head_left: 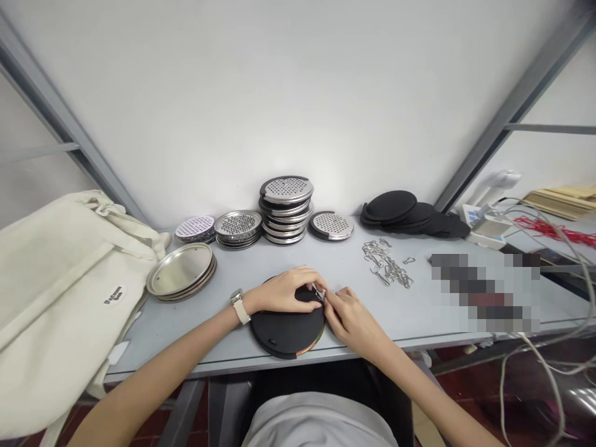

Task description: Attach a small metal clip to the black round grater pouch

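Note:
A round black disc (288,332), with a small slot and a coloured strip along its lower right rim, lies near the table's front edge. Across its upper part rests my left hand (293,290), its thumb and fingers curled around a small metal clip (318,294) at the disc's right edge. My right hand (349,313) pinches that clip from the other side, fingers closed together. The fingertips partly hide the clip. Beyond my right hand lies a loose pile of metal clips (388,267).
Behind stand a tall stack of round graters (286,214), lower grater stacks (238,226) and a single grater (332,225). Plain metal discs (181,270) sit left, beside a cream bag (69,298). Black discs (395,208) are piled back right, near cables (549,366) and red cord (554,230).

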Demonstrator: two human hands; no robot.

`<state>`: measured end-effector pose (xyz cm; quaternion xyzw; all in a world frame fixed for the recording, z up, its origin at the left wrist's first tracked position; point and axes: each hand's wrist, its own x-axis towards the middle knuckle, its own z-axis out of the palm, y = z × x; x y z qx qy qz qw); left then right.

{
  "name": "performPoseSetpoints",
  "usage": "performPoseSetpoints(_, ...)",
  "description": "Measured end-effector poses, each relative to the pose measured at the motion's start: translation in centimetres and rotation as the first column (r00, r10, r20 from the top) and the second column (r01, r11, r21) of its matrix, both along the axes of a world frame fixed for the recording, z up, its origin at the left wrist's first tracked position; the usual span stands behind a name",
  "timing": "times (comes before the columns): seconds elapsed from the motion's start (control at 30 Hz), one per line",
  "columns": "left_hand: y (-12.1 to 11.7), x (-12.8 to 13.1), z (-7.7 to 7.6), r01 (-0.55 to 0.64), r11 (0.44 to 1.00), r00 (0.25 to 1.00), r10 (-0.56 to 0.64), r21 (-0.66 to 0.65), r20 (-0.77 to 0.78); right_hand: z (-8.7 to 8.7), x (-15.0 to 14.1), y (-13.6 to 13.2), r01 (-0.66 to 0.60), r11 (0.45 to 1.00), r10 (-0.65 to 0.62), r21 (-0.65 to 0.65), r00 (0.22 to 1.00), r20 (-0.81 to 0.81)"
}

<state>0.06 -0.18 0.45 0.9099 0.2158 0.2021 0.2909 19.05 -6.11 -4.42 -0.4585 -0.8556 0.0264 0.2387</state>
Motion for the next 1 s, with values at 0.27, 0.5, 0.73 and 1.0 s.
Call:
performPoseSetpoints(0.27,0.2,-0.02,-0.25,0.002,0.982,0.997,0.012,-0.19,0.076,-0.09,-0.02,0.03,-0.001,1.0,0.001,-0.005,1.0,-0.007)
performPoseSetpoints(0.5,0.29,-0.01,-0.3,0.005,0.972,0.996,0.015,-0.233,0.085,-0.32,-0.13,-0.01,0.037,0.999,-0.037,-0.013,0.999,-0.038)
performPoseSetpoints(0.73,0.44,-0.03,-0.44,-0.001,0.971,0.997,0.019,-0.24,0.074,-0.09,-0.04,-0.08,0.029,1.0,-0.029,0.001,0.999,-0.035)
performPoseSetpoints(1.0,0.41,-0.07,-0.47,0.004,0.97,0.997,0.015,-0.243,0.074,-0.03,-0.01,-0.08,0.015,1.0,-0.015,-0.003,1.0,-0.015)
